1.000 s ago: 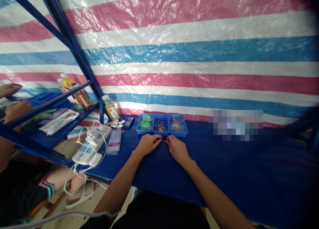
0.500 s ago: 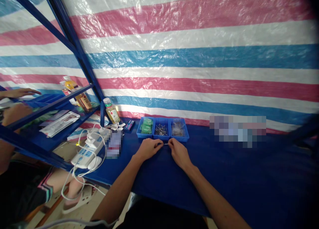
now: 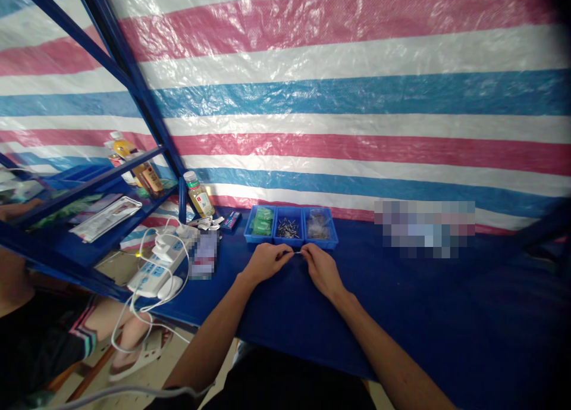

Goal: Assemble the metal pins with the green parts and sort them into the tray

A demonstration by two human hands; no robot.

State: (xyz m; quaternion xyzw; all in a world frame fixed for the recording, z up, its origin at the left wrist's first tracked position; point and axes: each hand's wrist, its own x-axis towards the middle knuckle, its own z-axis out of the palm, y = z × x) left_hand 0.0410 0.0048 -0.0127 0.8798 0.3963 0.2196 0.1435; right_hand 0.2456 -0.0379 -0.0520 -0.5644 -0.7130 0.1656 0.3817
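Note:
My left hand (image 3: 269, 261) and my right hand (image 3: 319, 266) meet fingertip to fingertip just in front of three joined blue bins. Between them is a thin, short, pale metallic piece (image 3: 297, 253), pinched at its left end by my left fingers and at its right end by my right fingers. It is too small to name. The left bin (image 3: 259, 239) holds green plastic packets (image 3: 262, 221). Several small dark metal pieces (image 3: 288, 227) lie loose in the middle bin (image 3: 289, 241). In the right bin (image 3: 322, 243) are clear, thin plastic pieces (image 3: 318, 224).
On the blue table (image 3: 303, 321), a white power strip (image 3: 154, 273) with tangled cables lies left, beside a blurred phone-like item (image 3: 204, 255). A drink bottle (image 3: 198, 194) and small blue box (image 3: 231, 220) stand behind. A co-worker (image 3: 40, 321) sits beyond the blue frame (image 3: 129, 83).
The view has shifted slightly. My hands keep their pinch on the small piece, with the fingertips a little closer together. The co-worker's hand at the far left has pulled back.

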